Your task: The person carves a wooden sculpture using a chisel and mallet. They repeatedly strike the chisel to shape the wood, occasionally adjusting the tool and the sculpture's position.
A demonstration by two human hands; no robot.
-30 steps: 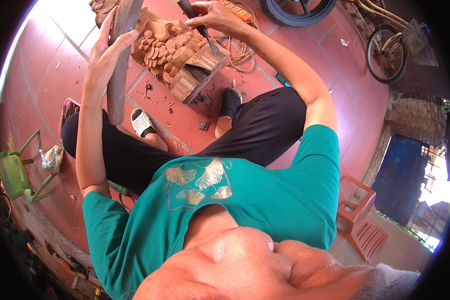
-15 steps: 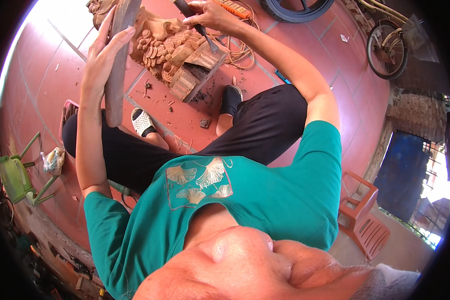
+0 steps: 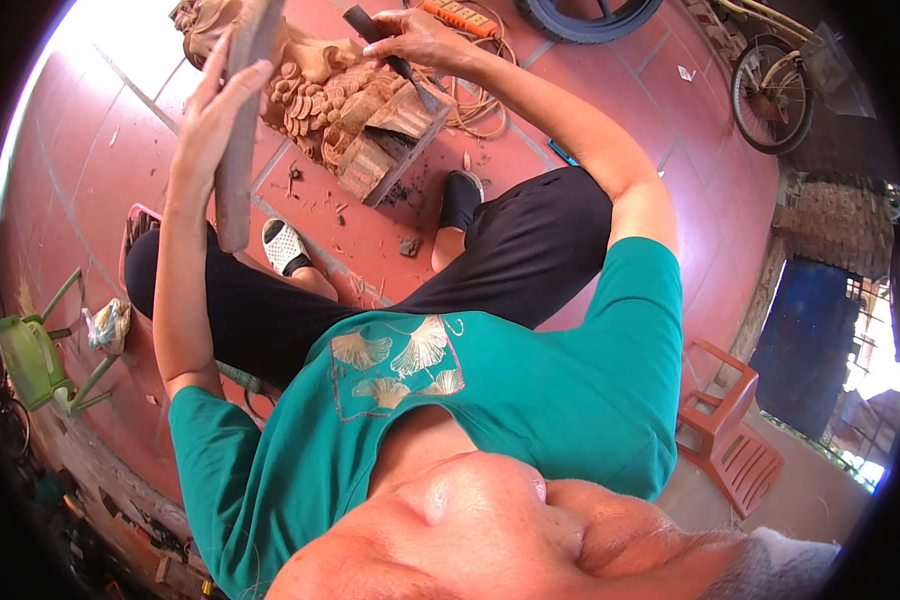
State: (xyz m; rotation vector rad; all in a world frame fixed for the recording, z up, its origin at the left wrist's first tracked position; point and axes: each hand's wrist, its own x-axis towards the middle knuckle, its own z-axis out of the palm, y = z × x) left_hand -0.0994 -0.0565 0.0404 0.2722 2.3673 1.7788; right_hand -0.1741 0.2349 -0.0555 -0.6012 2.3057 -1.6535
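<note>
My left hand is closed round a long, flat wooden bar, held up with its lower end towards my knee. In my right hand is a dark-handled chisel, slanting down to the right. The chisel's blade reaches the squared end of a reddish-brown wood carving; whether its edge bites into the wood I cannot tell. Clusters of rounded, scale-like shapes cover the carving's middle, and it lies on the floor beyond my feet. The bar's upper end runs off the top of the picture.
Wood chips and dark crumbs lie on the red tiles by my feet. An orange power strip with coiled cord sits behind the carving. A green stool lies at left, a red plastic chair stands at right. Wheels are at the far right.
The chisel's handle end has come slightly lower, along with my right hand. My left hand and the bar have shifted a little; both grips are the same.
</note>
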